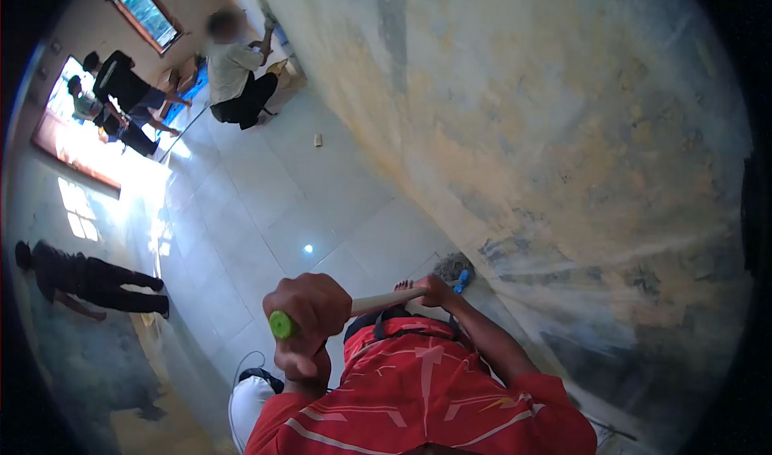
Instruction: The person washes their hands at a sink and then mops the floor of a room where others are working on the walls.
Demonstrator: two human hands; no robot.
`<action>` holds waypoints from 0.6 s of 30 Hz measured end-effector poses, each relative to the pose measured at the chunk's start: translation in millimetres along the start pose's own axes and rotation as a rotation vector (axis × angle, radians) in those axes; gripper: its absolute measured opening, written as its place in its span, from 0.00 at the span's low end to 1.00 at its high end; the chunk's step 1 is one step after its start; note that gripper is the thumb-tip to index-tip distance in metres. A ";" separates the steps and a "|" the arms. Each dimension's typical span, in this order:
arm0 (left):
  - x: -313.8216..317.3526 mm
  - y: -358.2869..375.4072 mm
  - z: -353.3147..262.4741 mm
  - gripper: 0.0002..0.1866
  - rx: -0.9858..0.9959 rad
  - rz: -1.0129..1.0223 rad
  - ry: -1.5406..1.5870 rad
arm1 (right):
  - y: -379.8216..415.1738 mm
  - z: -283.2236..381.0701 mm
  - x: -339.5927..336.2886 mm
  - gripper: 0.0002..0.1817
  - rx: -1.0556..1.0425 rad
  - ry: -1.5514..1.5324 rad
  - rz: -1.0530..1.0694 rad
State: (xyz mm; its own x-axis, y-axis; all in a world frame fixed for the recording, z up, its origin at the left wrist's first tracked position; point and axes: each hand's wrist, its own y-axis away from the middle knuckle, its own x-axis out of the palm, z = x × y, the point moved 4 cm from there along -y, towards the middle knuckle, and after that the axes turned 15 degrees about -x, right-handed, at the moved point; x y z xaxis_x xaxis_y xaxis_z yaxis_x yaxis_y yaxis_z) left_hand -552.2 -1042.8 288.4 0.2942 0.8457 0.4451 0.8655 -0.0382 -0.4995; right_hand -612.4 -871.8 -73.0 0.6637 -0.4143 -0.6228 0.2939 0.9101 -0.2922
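A pale stick [388, 300] with a green end cap [281, 324] runs across in front of my red shirt. My left hand [310, 314] is wrapped round it near the green end, with the cap sticking out past the fist. Farther along, my right hand [438, 292] is closed on the stick. Whatever lies beyond my right hand is hidden. Just past that hand, a small grey heap [452, 268] and a blue item [461, 280] lie on the floor at the foot of the wall.
A stained wall [547, 133] rises on the right. On the tiled floor [265, 189] lies a small pale block [318, 140]. One person [237, 73] crouches by the wall; others stand near the doorway and at the left. A white rounded object [251, 407] is beside me.
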 end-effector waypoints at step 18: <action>135.1 -10.4 -12.0 0.19 0.123 0.151 -0.550 | -65.8 2.8 -62.1 0.15 -0.087 -0.072 -0.386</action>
State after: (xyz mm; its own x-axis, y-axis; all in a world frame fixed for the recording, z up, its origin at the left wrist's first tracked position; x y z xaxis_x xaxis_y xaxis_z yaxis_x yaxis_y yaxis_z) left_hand -516.6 -934.5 362.6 0.1280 0.9891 -0.0728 0.7670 -0.1452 -0.6250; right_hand -671.1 -905.8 -13.1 0.5636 -0.7209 -0.4033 0.4737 0.6820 -0.5572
